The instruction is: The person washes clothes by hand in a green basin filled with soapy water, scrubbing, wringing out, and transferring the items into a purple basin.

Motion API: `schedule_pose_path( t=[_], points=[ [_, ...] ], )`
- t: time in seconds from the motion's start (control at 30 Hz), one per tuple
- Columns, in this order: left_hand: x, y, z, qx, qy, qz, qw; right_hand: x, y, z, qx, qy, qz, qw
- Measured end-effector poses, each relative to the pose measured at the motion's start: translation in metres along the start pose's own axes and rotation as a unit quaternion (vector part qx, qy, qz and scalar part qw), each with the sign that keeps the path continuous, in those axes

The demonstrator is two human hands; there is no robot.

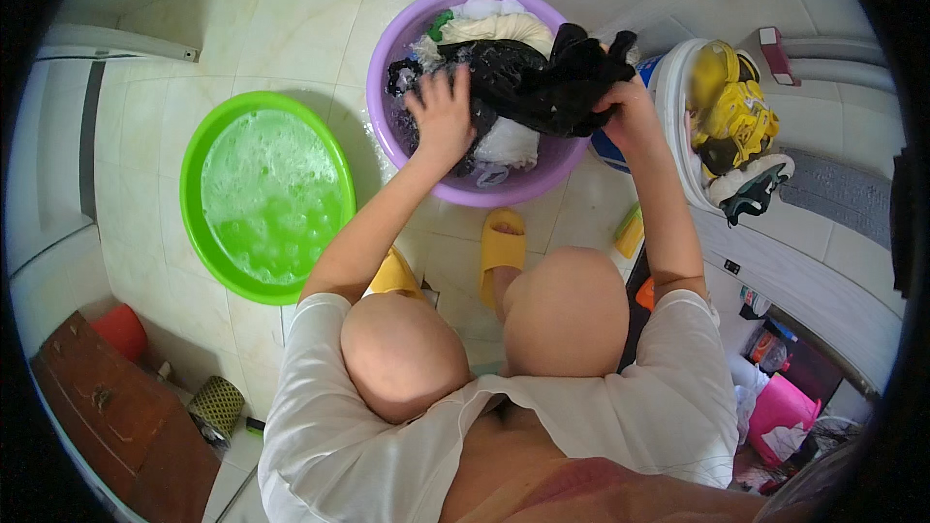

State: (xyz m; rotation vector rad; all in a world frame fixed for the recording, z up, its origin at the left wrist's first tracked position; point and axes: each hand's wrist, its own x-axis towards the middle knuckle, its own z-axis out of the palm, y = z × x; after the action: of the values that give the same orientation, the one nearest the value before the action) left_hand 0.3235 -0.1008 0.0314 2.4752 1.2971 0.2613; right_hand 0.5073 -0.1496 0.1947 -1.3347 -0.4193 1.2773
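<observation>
A purple basin (380, 116) in front of me holds wet laundry. My right hand (628, 105), fingers closed, grips a black garment (567, 87) at its right end and lifts that end above the rim. The rest of the garment trails leftward into the basin. My left hand (444, 114) lies with fingers spread on dark wet cloth at the basin's left side. White and cream cloth (494, 29) is heaped at the far side, with a bit of green beside it. Another white piece (509, 143) lies at the near side.
Left of the basin stands a green tub (344, 203) of sudsy water. On the right, a white bucket (673, 102) carries yellow shoes (741, 116) and a dark-and-white shoe (754, 186). Yellow slippers (504, 242) are on my feet. A brown box (121, 416) sits at the lower left.
</observation>
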Motion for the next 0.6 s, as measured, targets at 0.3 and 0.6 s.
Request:
schedule_pose_path(
  t=[0.3, 0.6],
  points=[
    [0.03, -0.007, -0.019, -0.497, -0.034, 0.081, 0.863, -0.014, -0.037, -0.002, 0.018, -0.063, -0.152, 0.986],
    [0.028, -0.064, -0.022, -0.293, -0.001, -0.206, 0.934, 0.143, 0.098, -0.025, -0.614, -0.027, -0.237, 0.753]
  ],
)
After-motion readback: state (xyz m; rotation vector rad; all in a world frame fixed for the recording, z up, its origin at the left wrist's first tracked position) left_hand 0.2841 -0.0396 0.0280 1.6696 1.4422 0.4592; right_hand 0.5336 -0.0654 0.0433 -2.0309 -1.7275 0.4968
